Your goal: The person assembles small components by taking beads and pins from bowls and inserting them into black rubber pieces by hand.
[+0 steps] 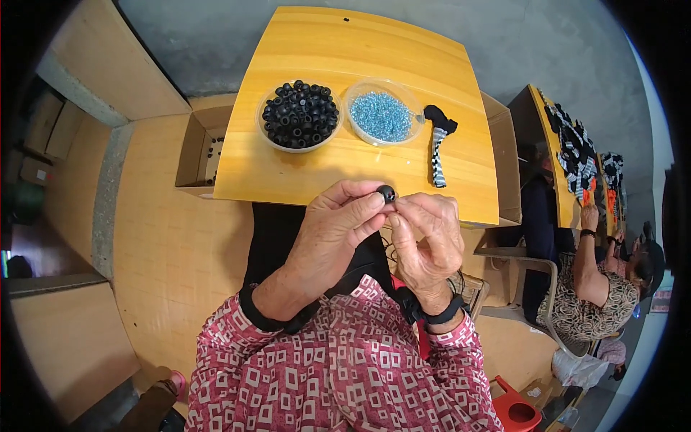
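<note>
Just off the table's near edge, my left hand point(337, 223) pinches a round black bead point(387, 193) between thumb and fingers. My right hand point(429, 234) meets it from the other side, thumb and fingertips pressed together beside the bead. Whatever lies in that right pinch is too small to make out. Beyond my hands stands a clear round tub full of black beads point(301, 115). To its right, a second clear tub point(358, 88) holds tiny light-blue beads point(384, 117). A narrow black-and-white striped cloth piece point(438, 155) lies right of that tub.
The yellow wooden table point(374, 43) has open cardboard boxes at its left point(194, 155) and right point(506, 144). Farther right, a co-worker in a patterned top point(612, 295) sits by another table with striped cloth pieces point(571, 155). A red plastic stool point(517, 410) stands at lower right.
</note>
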Demonstrator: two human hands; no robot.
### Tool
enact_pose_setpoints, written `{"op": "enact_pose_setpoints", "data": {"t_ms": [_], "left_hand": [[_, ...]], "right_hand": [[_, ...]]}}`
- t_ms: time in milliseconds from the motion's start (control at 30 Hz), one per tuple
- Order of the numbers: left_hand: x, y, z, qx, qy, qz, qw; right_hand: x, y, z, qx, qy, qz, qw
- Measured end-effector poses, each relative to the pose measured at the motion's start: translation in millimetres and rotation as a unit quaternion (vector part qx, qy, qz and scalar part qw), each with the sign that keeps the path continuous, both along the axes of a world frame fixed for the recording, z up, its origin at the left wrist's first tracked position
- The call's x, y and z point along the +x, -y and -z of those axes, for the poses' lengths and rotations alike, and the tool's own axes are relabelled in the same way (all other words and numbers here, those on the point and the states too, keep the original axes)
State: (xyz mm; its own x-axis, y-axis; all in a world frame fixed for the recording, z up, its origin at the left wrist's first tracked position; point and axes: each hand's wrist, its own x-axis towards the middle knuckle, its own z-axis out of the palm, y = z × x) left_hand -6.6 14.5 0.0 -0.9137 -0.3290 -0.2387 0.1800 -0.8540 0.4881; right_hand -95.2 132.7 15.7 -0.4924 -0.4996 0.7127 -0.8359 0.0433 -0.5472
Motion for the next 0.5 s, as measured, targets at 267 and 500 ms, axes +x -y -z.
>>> {"op": "enact_pose_setpoints", "data": {"t_ms": [267,500], "left_hand": [[1,2,4,0.036,0.016,0.026,0.999],[5,4,5,0.020,0.041,0.054,0.997]], "right_hand": [[-9,-5,-5,0.028,-0.028,-0.014,0.999],[-25,-4,-14,0.103,-0.027,-0.075,0.991]]}}
